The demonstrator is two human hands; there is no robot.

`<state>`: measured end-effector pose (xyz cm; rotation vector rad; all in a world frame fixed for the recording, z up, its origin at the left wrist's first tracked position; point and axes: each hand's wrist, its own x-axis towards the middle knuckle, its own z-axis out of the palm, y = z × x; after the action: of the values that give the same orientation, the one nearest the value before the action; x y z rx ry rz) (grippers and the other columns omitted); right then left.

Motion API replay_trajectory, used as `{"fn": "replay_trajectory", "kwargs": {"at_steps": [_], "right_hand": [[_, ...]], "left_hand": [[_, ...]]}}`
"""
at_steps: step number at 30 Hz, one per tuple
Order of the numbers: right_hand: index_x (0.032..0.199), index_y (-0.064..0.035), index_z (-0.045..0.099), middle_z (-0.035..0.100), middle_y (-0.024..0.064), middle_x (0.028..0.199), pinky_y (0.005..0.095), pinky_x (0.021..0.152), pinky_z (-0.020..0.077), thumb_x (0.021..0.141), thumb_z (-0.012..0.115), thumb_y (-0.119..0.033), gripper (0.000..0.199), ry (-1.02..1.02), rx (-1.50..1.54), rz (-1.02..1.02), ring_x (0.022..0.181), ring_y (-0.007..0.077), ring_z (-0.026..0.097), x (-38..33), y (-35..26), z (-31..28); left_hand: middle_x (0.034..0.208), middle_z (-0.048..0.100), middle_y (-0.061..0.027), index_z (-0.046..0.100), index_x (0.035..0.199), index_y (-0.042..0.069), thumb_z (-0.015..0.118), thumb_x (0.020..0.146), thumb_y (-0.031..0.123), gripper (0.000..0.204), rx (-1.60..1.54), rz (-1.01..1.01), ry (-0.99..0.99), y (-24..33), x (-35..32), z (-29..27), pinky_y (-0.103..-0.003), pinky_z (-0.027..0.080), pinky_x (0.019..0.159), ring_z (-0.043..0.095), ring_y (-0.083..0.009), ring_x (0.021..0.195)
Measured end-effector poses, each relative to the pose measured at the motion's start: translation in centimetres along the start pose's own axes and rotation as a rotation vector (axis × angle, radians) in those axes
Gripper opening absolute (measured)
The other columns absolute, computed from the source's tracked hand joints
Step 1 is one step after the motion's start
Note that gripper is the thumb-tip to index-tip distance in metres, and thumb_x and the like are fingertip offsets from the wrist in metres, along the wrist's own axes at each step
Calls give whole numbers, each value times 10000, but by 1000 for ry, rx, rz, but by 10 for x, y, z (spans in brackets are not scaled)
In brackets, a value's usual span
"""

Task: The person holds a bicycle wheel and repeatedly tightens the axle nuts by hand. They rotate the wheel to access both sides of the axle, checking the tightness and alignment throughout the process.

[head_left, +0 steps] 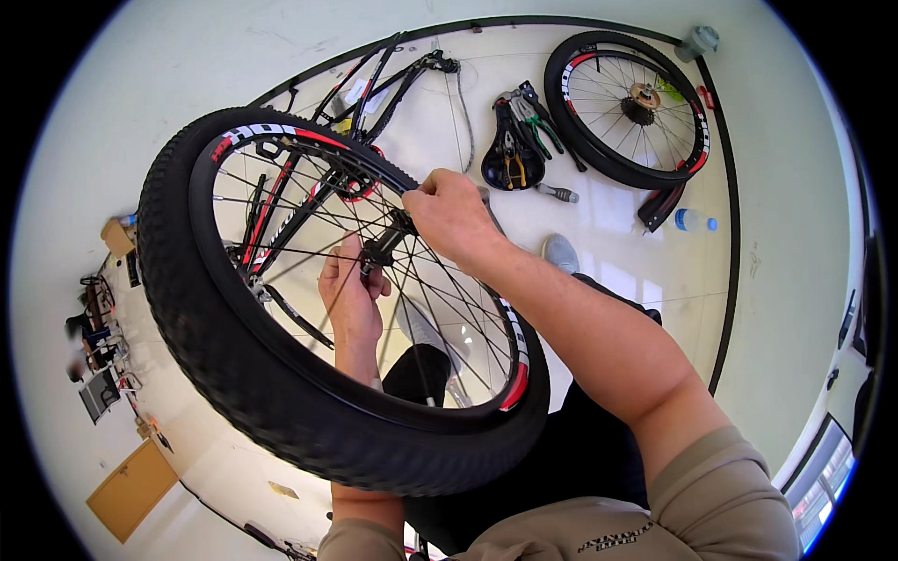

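A bicycle wheel [201, 309] with a knobby black tyre and a black rim with red and white markings stands tilted over my lap. My left hand [354, 294] reaches behind the tyre, its fingers closed round the axle end of the black hub [382, 247]. At the hub's other end, my right hand [453, 217] has its fingers curled in a pinch. Whatever those fingertips hold is hidden by the hand. Thin black spokes run between and around both hands.
Behind the wheel lies a black and red bicycle frame [281, 220]. A second wheel [571, 126] with a cassette rests on the floor at the far right. Near it are a saddle [496, 168] with pliers [514, 166] on it, a screwdriver [558, 193] and a water bottle [694, 221].
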<state>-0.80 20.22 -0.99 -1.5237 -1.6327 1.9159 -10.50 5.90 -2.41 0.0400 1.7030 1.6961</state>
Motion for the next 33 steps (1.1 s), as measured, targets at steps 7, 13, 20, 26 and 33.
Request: {"fn": "replay_trajectory", "kwargs": {"at_steps": [7,13,20,26,33], "right_hand": [[933,60,652,678,233,883,414,815,515,843,588,-194,277,-20,-31,28,872,347,668,-2,-2,-2],[952,69,650,676,223,885,399,787,514,848,595,-194,288,4,-48,57,845,301,661,6,6,-1],[964,81,650,673,225,872,399,771,511,849,588,-184,296,1,-54,60,840,288,659,3,-2,-3],[947,79,652,673,216,861,401,762,507,847,590,-182,286,-21,-65,64,824,292,654,4,7,1],[954,66,655,676,222,886,397,785,506,847,618,-192,283,-55,-78,91,841,305,652,6,13,1]], "left_hand": [[673,539,-55,558,827,23,612,992,320,344,-87,-72,2,-8,6,-13,-281,415,470,465,-115,518],[761,591,-69,541,911,49,585,946,141,108,-35,-13,-176,-10,5,-20,-337,481,585,489,-132,590],[720,594,-34,578,914,77,644,992,214,171,-54,-42,-183,-8,4,-18,-278,464,521,501,-94,565],[621,562,-12,581,779,83,681,976,304,312,79,-66,-40,-4,3,-9,-246,379,390,489,-93,453],[582,513,-8,546,733,97,717,944,362,381,192,-294,151,4,3,-3,-263,318,350,443,-96,407]]}}
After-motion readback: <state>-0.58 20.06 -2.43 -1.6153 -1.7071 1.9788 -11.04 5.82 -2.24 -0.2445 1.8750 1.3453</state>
